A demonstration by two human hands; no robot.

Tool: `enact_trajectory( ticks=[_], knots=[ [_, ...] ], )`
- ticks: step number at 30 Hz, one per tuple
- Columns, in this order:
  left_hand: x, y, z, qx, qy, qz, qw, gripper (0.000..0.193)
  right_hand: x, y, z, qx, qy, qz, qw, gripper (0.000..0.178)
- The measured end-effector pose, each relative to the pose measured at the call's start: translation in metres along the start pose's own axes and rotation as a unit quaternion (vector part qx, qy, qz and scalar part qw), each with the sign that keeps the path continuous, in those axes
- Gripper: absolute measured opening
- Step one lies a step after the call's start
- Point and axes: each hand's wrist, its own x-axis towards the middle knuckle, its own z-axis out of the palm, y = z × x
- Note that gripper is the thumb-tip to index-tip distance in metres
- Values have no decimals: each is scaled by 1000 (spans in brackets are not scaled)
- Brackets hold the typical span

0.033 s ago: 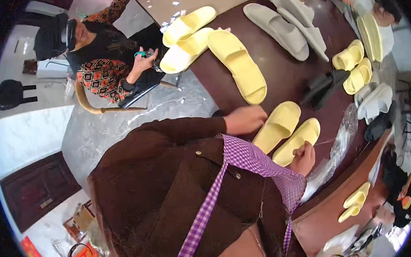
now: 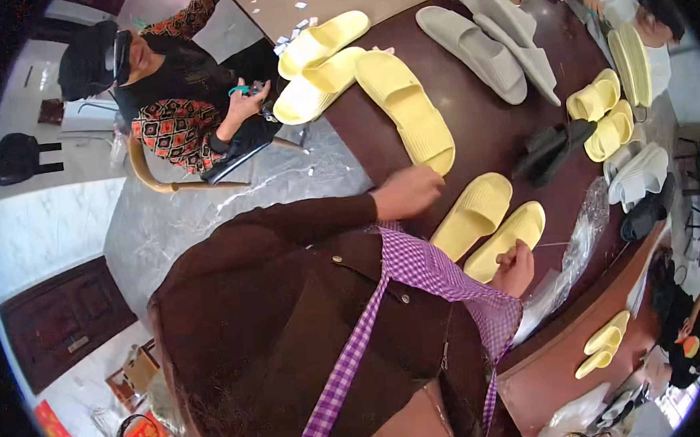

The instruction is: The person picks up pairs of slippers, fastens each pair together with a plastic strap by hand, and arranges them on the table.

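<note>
Two yellow slippers, the left one (image 2: 473,216) and the right one (image 2: 507,241), lie side by side in front of me on the dark red table (image 2: 352,122). My left hand (image 2: 409,193) is closed, its fingertips at the near end of a yellow slipper pair (image 2: 406,107) laid in line. Whatever it holds, if anything, is hidden. Curled fingers of my right hand (image 2: 515,269) overlap the outer edge of the right slipper; I cannot make out anything between them.
Clear plastic bags (image 2: 566,273) lie right of my right hand. Beyond are grey slippers (image 2: 476,54), a black cloth-like item (image 2: 550,152) and more yellow slippers (image 2: 595,98). Across the table's left corner sits a person (image 2: 190,92) holding green-handled scissors (image 2: 240,91). Other people are at the right.
My left hand has moved slightly away from me and to the left, from beside the near left slipper to the end of the farther yellow pair. My right hand has barely shifted.
</note>
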Motion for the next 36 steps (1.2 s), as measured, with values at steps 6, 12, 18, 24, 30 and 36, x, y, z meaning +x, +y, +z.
enact_trajectory(
  ticks=[6, 12, 18, 24, 30, 36],
  knots=[
    [-6, -130, -130, 385, 296, -124, 865, 37, -15, 40, 20, 45, 37, 61, 996, 14],
    [18, -191, -176, 298, 441, -498, 684, 72, -16, 61, 38, -26, -30, 76, 996, 17],
    [13, -255, -188, 174, 379, -303, 857, 64, -23, 55, 37, -54, -32, 50, 997, 16],
    [83, -44, -150, -117, 389, -128, 905, 43, -32, 44, 27, -35, -11, 38, 999, 18],
    [107, 49, -79, 313, 114, 187, 924, 43, -45, 26, 22, 39, 48, -4, 998, 16],
    [94, 103, 56, -90, 21, 145, 985, 74, -38, -8, -61, 269, 110, -177, 940, 18]
  ],
)
